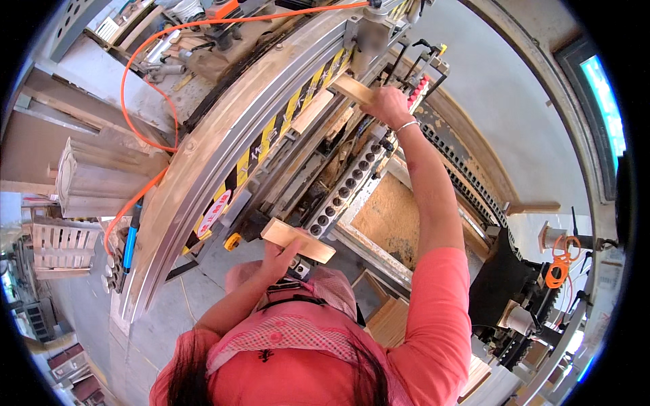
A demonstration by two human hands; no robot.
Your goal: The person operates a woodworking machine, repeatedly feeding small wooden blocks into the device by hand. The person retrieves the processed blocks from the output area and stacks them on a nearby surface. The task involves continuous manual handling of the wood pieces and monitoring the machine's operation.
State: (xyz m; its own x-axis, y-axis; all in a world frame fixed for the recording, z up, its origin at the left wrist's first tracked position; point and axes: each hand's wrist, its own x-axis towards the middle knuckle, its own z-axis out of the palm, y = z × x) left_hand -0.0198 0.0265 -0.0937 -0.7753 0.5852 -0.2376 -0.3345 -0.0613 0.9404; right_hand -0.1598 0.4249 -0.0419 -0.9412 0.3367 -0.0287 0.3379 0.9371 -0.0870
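My left hand (279, 256) holds a short flat wooden block (298, 240) close to my chest, beside a metal bar with a row of round holes (345, 186). My right hand (387, 105), with a thin bracelet on the wrist, reaches far forward and grips another pale wooden block (351, 88) against the drilling machine's long beam (271, 128) with yellow and black stripes. Both arms wear pink sleeves.
An orange hose (145, 135) loops over the machine at the left. A sawdust-covered panel (389, 220) lies right of the hole bar. A black motor unit (504, 284) with an orange cable (558, 267) stands at the right. Stacked wooden pieces (389, 321) sit below.
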